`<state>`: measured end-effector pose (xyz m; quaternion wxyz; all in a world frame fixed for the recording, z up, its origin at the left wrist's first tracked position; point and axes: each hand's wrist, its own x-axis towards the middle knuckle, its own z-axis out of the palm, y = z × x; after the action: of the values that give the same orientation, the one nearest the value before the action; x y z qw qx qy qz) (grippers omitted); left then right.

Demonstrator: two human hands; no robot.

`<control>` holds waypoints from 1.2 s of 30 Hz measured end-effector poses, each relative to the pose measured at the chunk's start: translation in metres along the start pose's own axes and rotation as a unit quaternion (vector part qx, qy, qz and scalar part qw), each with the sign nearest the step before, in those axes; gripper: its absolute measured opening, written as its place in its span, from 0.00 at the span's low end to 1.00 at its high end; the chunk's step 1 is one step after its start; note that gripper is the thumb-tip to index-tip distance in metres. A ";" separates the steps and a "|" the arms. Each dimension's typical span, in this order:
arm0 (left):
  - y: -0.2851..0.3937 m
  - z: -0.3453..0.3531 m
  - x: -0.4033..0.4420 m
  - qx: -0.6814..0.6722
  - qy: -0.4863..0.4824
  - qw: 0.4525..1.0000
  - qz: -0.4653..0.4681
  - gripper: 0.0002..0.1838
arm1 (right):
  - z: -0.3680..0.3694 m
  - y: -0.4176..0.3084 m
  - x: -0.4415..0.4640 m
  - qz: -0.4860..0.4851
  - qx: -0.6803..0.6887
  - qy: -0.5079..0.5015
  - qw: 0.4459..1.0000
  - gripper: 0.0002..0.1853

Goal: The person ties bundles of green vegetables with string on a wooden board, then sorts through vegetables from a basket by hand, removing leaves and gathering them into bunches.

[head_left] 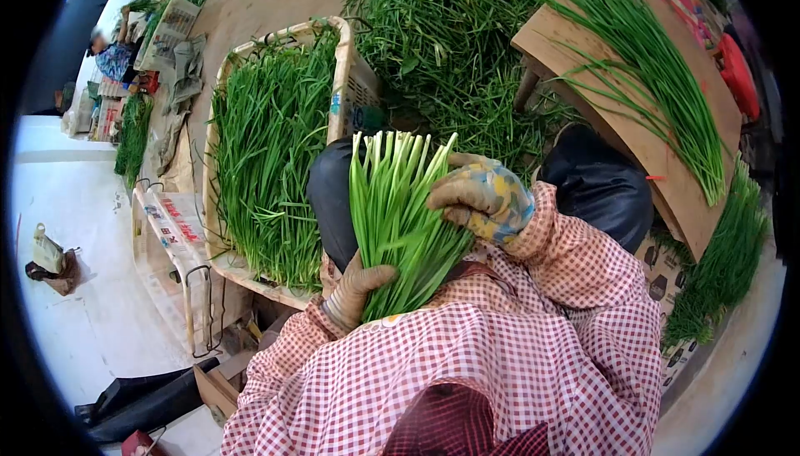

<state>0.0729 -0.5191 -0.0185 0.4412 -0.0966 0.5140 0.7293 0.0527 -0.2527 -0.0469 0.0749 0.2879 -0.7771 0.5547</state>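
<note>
A thick bunch of garlic chives (398, 214) stands over my lap, its pale cut ends up and its green leaves down toward my apron. My left hand (360, 291), in a soiled glove, wraps round the lower left side of the bunch, thumb in front. At the upper right, my right hand (486, 197), in a glove with blue and yellow patches, has its fingers curled against the stems just below the pale ends. Part of its grip is hidden by the glove's own fingers.
Left of my knee stands a cream plastic crate (343, 64) packed with chives. A large heap of loose greens (450, 31) lies ahead. On a wooden board (575, 47) at the right rests another long bunch (658, 81). Another person (117, 57) is far left.
</note>
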 end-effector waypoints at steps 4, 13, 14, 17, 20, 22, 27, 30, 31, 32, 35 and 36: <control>-0.006 -0.011 0.007 0.004 -0.013 1.000 0.001 0.38 | 0.011 0.006 0.005 0.183 0.180 0.066 0.964 0.12; -0.024 -0.037 0.011 0.151 0.045 0.987 -0.030 0.28 | -0.025 0.082 0.001 0.250 0.408 0.398 0.783 0.12; -0.024 -0.039 0.010 0.152 0.042 0.987 -0.028 0.28 | -0.029 0.094 -0.001 0.280 0.376 0.406 0.784 0.12; -0.027 -0.037 0.003 0.122 0.072 0.989 -0.032 0.26 | -0.042 0.174 -0.038 0.423 0.078 0.328 0.841 0.24; -0.029 -0.054 0.007 0.031 -0.052 0.998 -0.023 0.25 | -0.036 0.219 -0.086 0.530 -0.224 0.074 0.814 0.41; -0.033 -0.061 0.013 0.012 -0.088 0.996 -0.010 0.24 | -0.032 0.175 -0.063 0.494 0.105 0.087 0.859 0.47; -0.045 -0.082 0.024 -0.036 -0.180 0.983 0.006 0.23 | -0.032 0.074 0.000 0.410 0.387 0.066 0.823 0.47; -0.092 -0.133 0.038 0.007 -0.170 0.985 -0.002 0.23 | -0.034 0.057 0.005 0.416 0.363 0.035 0.833 0.43; -0.094 -0.134 0.040 0.034 -0.157 0.987 -0.006 0.23 | -0.035 0.054 0.005 0.417 0.353 0.025 0.837 0.42; -0.096 -0.133 0.039 0.033 -0.157 0.987 -0.003 0.23 | -0.039 0.055 0.003 0.415 0.360 0.039 0.835 0.41; -0.085 -0.114 0.034 0.047 -0.111 0.992 0.035 0.23 | -0.055 0.058 -0.014 0.406 0.390 0.092 0.821 0.38; -0.089 -0.118 0.037 -0.003 -0.125 0.992 0.026 0.22 | -0.054 0.051 -0.020 0.402 0.372 0.064 0.834 0.35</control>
<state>0.0804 -0.5902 -0.1529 0.4827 0.0073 0.4547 0.7485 0.0313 -0.1853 -0.0772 -0.2178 -0.0794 -0.5528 0.8004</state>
